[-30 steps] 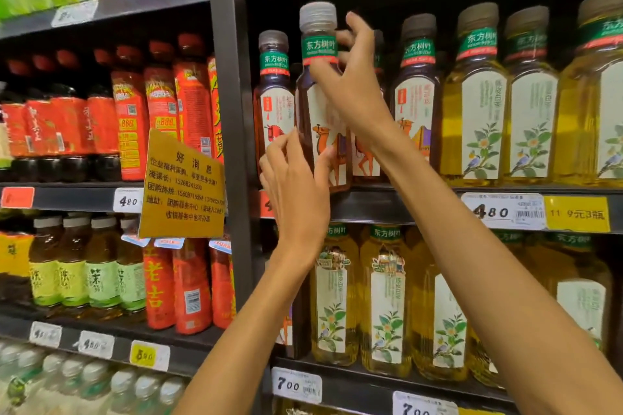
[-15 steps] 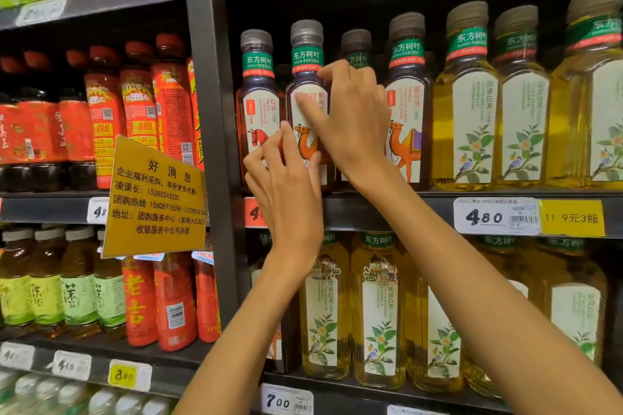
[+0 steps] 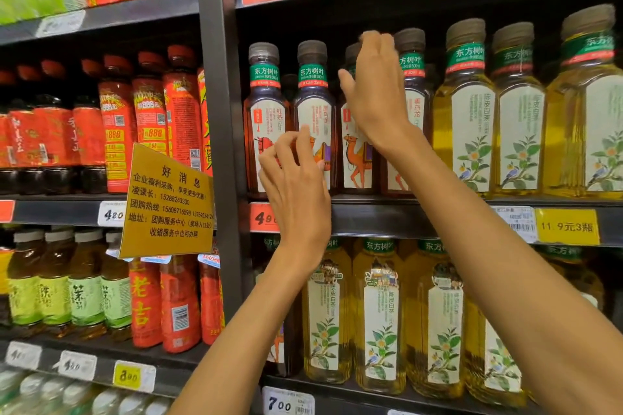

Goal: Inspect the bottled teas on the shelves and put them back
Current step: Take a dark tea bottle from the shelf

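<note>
Shelving of dark grey metal, stocked with drinks across several tiers. At far left on the middle tier, red-labelled dark plastic tea bottles packed in a row; hanging from the shelf edge below them, a yellow card notice with black Chinese print, tilted, beside a white price tag reading 420. Right of the upright post, four dark brown bottled teas with white camel labels and green neck bands standing upright on the middle tier, side by side. Left hand raised before the lower part of the two leftmost of these, fingers loosely curled, fingertips at the labels; actual grip impossible to tell. Right hand higher, back to the camera, fingers reaching up over the neck and cap of the third dark bottle, hiding most of it; hold likewise impossible to tell. Further right, pale yellow bottled teas with white bird-and-flower labels on the same tier and the tier below. Yellow price strip under them at far right.
</note>
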